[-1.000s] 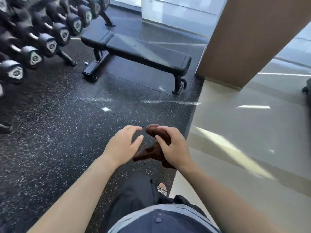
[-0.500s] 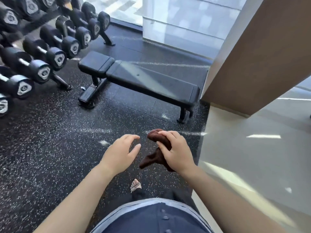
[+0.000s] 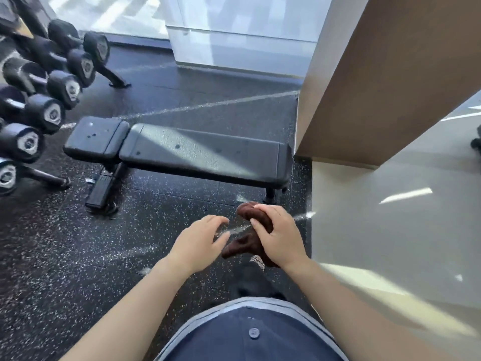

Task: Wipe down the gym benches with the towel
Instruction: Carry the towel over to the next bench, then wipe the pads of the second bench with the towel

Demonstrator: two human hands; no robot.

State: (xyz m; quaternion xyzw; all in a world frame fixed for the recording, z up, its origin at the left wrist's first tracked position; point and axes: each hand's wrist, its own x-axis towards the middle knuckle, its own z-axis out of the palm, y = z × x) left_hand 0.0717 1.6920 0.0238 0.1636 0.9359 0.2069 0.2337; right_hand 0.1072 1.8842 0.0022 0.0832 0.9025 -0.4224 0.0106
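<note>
A black flat gym bench [image 3: 197, 155] stands crosswise on the speckled rubber floor just ahead of me. My right hand [image 3: 279, 237] grips a bunched brown towel [image 3: 246, 243] in the air, below the bench's right end. My left hand [image 3: 199, 242] hovers just left of the towel, fingers loosely spread, holding nothing. Part of the towel is hidden under my right palm.
A rack of black dumbbells [image 3: 52, 95] lines the left side, its foot close to the bench's left end. A brown pillar [image 3: 390, 82] rises right of the bench. Pale glossy floor [image 3: 390, 230] lies to the right; a glass wall [image 3: 234, 35] stands behind.
I have walked closer to the bench, which now sits lower and larger in view. Both hands keep the same pose, the towel still in my right hand.
</note>
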